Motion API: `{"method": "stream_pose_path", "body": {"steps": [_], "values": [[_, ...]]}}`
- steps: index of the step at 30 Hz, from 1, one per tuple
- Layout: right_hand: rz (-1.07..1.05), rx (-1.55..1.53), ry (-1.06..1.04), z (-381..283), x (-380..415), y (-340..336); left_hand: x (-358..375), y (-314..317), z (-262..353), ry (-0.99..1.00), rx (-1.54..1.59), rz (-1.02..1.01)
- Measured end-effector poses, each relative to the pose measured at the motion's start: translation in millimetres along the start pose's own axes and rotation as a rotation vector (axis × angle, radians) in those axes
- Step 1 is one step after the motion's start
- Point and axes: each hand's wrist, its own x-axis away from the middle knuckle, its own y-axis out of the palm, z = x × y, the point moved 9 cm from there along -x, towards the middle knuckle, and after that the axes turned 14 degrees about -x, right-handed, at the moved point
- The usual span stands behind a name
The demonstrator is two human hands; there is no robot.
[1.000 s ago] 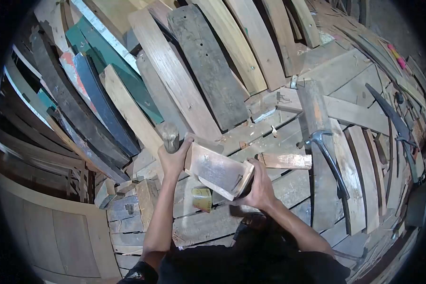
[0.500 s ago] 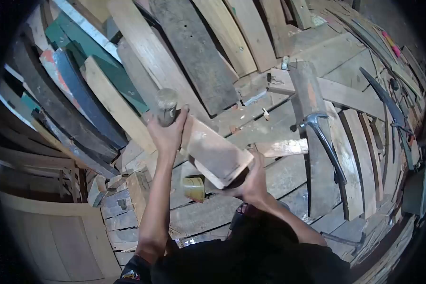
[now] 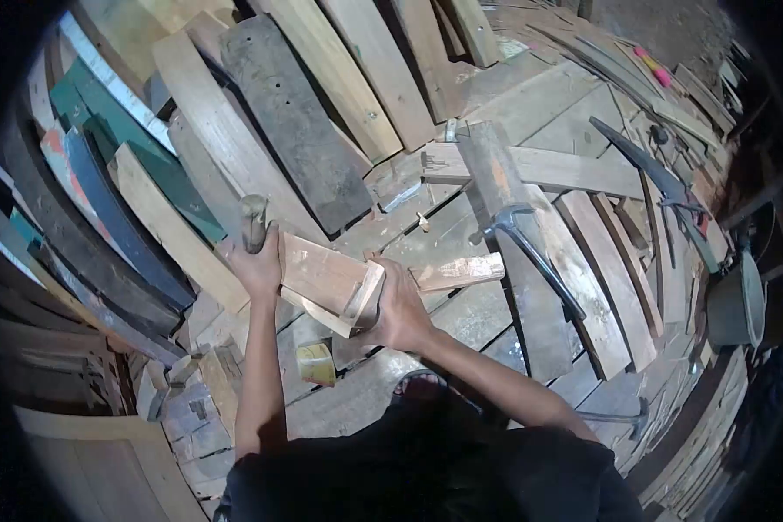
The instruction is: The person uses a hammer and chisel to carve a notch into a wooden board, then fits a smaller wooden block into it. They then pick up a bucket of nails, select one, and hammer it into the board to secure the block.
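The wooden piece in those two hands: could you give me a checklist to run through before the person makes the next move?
1. Wooden piece held at both ends: ok, left hand at one end, right hand around the other.
2. Left hand free of other things: not ok, a rounded grey object is in it too.
3. Hammer clear of both hands: ok, it lies on the planks to the right.
4. Yellow container apart from both hands: ok.
5. Underside of the wooden piece sound: cannot tell, it is hidden.
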Motion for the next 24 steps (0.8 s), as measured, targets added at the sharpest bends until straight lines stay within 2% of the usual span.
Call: {"method": "stream_pose_path", "body": {"steps": [2,3,4,5,6,7,8,10,12,14,15,16,17,19,21,24], "values": [[0.03,-0.063,-0.03,3,7,0,-2,-7,9,0.093,-0.126,0.072],[0.005,-0.105,0.037,15,6,4,-9,13,-26,-0.002,-0.034,-0.034],[-0.039,-0.137,0.059,24,3,5,-12,20,-38,0.004,-0.032,0.004],[-0.092,-0.178,0.085,33,3,5,-10,20,-39,0.009,-0.044,0.043],[-0.158,-0.109,0.022,26,1,-3,-6,13,-29,-0.049,-0.071,-0.028],[-0.217,-0.036,-0.055,21,-6,-14,-4,5,-20,-0.032,-0.037,0.013],[-0.206,-0.144,0.006,40,-3,-15,-5,14,-33,-0.086,-0.066,-0.026],[-0.259,-0.139,0.059,41,2,-19,-1,-2,-12,-0.141,-0.063,-0.013],[-0.355,-0.246,0.029,30,4,-11,1,5,-19,-0.212,-0.04,-0.058],[-0.229,-0.624,0.131,30,-1,-7,3,9,-26,-0.249,0.027,-0.097],[-0.229,-0.542,0.079,8,-10,-15,3,5,-28,-0.213,-0.004,-0.056],[-0.216,-0.246,-0.084,-3,-18,-27,1,-1,-31,-0.177,-0.032,-0.018],[-0.177,-0.289,-0.063,-1,-23,-33,3,-5,-31,-0.223,0.037,-0.133],[-0.142,-0.304,-0.026,-15,-26,-42,15,-43,-14,-0.074,0.087,0.016],[-0.15,-0.247,0.013,-57,-32,-59,26,-78,9,0.045,0.167,0.119],[-0.292,-0.016,-0.121,-126,-45,-52,47,-122,66,0.069,0.427,0.096]]}}
